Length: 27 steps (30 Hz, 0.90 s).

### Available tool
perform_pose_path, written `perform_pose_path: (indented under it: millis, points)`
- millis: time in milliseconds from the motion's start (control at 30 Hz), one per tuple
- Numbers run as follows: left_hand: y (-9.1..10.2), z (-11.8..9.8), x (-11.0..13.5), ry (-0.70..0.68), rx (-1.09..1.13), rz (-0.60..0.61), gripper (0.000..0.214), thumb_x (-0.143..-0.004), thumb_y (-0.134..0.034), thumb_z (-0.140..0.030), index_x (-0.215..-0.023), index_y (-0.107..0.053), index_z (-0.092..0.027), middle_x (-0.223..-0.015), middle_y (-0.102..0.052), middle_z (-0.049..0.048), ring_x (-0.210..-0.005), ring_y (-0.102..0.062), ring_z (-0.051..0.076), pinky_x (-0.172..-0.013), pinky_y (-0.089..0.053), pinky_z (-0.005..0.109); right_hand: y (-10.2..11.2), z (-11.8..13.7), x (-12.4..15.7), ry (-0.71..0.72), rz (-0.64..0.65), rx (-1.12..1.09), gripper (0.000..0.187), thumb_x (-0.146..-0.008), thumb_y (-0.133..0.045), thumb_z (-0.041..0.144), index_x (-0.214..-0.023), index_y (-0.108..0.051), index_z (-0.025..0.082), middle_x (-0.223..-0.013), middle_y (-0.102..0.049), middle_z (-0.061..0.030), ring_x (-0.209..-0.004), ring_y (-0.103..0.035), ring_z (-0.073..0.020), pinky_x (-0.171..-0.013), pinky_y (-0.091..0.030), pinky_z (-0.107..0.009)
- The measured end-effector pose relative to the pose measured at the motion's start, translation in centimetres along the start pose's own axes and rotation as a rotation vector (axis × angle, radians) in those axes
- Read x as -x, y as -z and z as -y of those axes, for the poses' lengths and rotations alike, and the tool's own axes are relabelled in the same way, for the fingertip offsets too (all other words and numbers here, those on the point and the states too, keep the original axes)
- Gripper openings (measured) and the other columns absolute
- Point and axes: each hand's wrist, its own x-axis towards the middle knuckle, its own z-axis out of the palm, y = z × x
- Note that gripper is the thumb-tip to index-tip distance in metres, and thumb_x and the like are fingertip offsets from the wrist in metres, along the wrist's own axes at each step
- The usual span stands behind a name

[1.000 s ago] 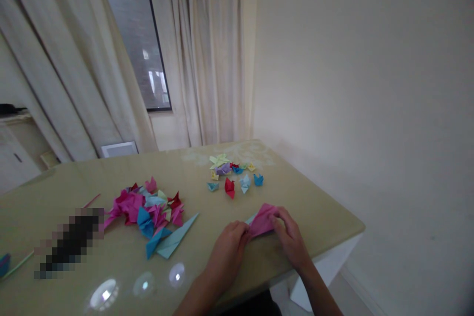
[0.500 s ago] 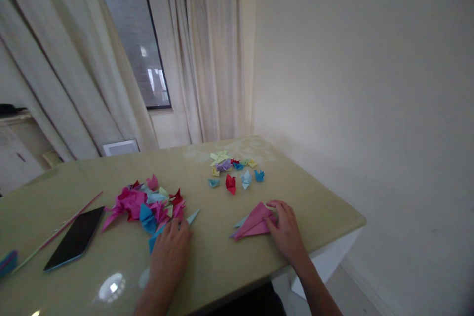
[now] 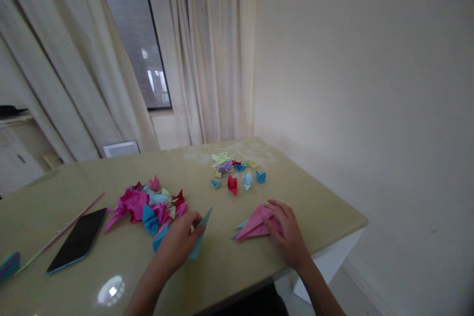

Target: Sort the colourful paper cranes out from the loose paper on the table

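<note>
One piece of pale blue folded paper (image 3: pixel 201 236) stands tilted in the left hand (image 3: pixel 180 238), caught narrowly between thumb and fingers above the near side of the glossy table (image 3: pixel 318 200). To its right, the right hand (image 3: pixel 288 231) curves over one end of some pink folded paper (image 3: pixel 254 226), which lies on the tabletop; whether those fingers pinch it or merely press it, I cannot tell. Pale blue and lilac tips poke out on its left side.

Off to the left lies a dark phone-like slab (image 3: pixel 77 242), with a thin pink-and-green stick (image 3: pixel 57 236) beside it. Between slab and left hand sits a loose heap of folded paper (image 3: pixel 135 202) (mostly hot pink, with blue and red mixed in). Farther back, small folded pieces (image 3: pixel 232 185) cluster near the table's far corner. Behind everything, cream curtains (image 3: pixel 217 59) flank a dark-framed window (image 3: pixel 129 24).
</note>
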Motion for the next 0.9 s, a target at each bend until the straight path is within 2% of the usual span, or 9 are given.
perform_pose_path:
  millis: [100, 200, 333, 433, 567, 633, 700, 767, 900]
  points:
    - [-1.7, -3.7, 0.2, -0.036, 0.441, -0.054, 0.031, -0.093, -0.059, -0.052, -0.092, -0.063, -0.021, -0.076, -0.072, 0.0028, -0.071, -0.069, 0.021, -0.066, -0.052, 0.033, 0.7, 0.6, 0.3, 0.069, 0.054, -0.094, 0.046, -0.105, -0.050, 0.057, -0.133, -0.070, 0.026, -0.136, -0.066, -0.0131, -0.131, -0.057, -0.0314, -0.113, -0.045, -0.050]
    - [-4.9, -7.3, 0.3, -0.027, 0.812, 0.006, 0.038, -0.085, -0.071, -0.053, -0.100, -0.061, -0.020, -0.080, -0.075, 0.0029, -0.076, -0.074, 0.021, -0.067, -0.056, 0.031, 1.3, 0.9, 0.4, 0.151, 0.120, -0.178, 0.052, -0.103, -0.050, 0.064, -0.131, -0.070, 0.025, -0.132, -0.067, -0.0129, -0.127, -0.059, -0.0317, -0.110, -0.047, -0.048]
    - [-8.4, -9.5, 0.4, 0.009, 0.996, 0.058, 0.049, -0.081, -0.078, -0.050, -0.114, -0.056, -0.022, -0.082, -0.077, 0.0021, -0.080, -0.077, 0.023, -0.072, -0.059, 0.033, 1.3, 0.8, 0.3, 0.095, 0.094, -0.240, 0.031, -0.103, -0.059, 0.051, -0.102, -0.075, 0.024, -0.108, -0.072, -0.0095, -0.107, -0.065, -0.0270, -0.095, -0.053, -0.039]
    - [-9.2, -9.0, 0.1, -0.061, 0.786, 0.010, 0.041, -0.091, -0.069, -0.046, -0.122, -0.057, -0.022, -0.091, -0.078, 0.0049, -0.087, -0.076, 0.023, -0.076, -0.059, 0.035, 1.0, 0.2, -0.1, -0.005, -0.021, -0.267, 0.030, -0.103, -0.059, 0.049, -0.095, -0.073, 0.023, -0.098, -0.071, -0.0075, -0.096, -0.066, -0.0245, -0.088, -0.054, -0.035]
    - [-9.0, -6.9, -0.6, -0.184, 0.318, -0.178, 0.052, -0.092, -0.067, -0.044, -0.138, -0.054, -0.022, -0.131, -0.069, 0.0137, -0.118, -0.067, 0.030, -0.099, -0.054, 0.048, 0.5, -0.6, -0.7, -0.087, -0.033, -0.224, 0.037, -0.104, -0.055, 0.052, -0.087, -0.070, 0.023, -0.095, -0.068, -0.0063, -0.091, -0.065, -0.0232, -0.085, -0.054, -0.034]
    - [-9.1, -6.3, -0.9, -0.234, 0.117, -0.120, 0.066, -0.090, -0.072, -0.046, -0.146, -0.051, -0.020, -0.143, -0.062, 0.0166, -0.133, -0.058, 0.034, -0.112, -0.046, 0.054, 0.2, -0.8, -0.8, -0.084, -0.005, -0.151, 0.035, -0.103, -0.055, 0.050, -0.085, -0.068, 0.023, -0.097, -0.068, -0.0068, -0.094, -0.065, -0.0242, -0.089, -0.054, -0.036]
    - [-9.3, -6.2, -1.2, -0.259, -0.077, 0.014, 0.069, -0.089, -0.074, -0.046, -0.148, -0.052, -0.018, -0.146, -0.060, 0.0183, -0.138, -0.053, 0.037, -0.115, -0.043, 0.056, -0.3, -0.9, -0.8, -0.079, -0.005, -0.050, 0.027, -0.100, -0.061, 0.048, -0.092, -0.069, 0.023, -0.102, -0.069, -0.0079, -0.101, -0.065, -0.0265, -0.093, -0.053, -0.039]
    - [-9.7, -6.8, -1.7, -0.272, -0.249, 0.112, 0.062, -0.091, -0.074, -0.046, -0.144, -0.058, -0.018, -0.144, -0.061, 0.0191, -0.135, -0.055, 0.039, -0.111, -0.045, 0.056, -0.8, -1.2, -0.7, -0.076, -0.028, 0.049, 0.023, -0.096, -0.068, 0.044, -0.105, -0.070, 0.023, -0.113, -0.070, -0.0098, -0.111, -0.064, -0.0293, -0.100, -0.051, -0.044]
    - [-10.4, -7.9, -3.1, -0.347, -0.490, 0.191, 0.037, -0.099, -0.065, -0.033, -0.132, -0.066, -0.018, -0.133, -0.065, 0.0187, -0.123, -0.062, 0.037, -0.101, -0.052, 0.051, -1.6, -1.5, -0.4, -0.069, 0.001, 0.197, 0.043, -0.097, -0.069, 0.042, -0.136, -0.064, 0.025, -0.140, -0.065, -0.0125, -0.133, -0.056, -0.0333, -0.111, -0.045, -0.052]
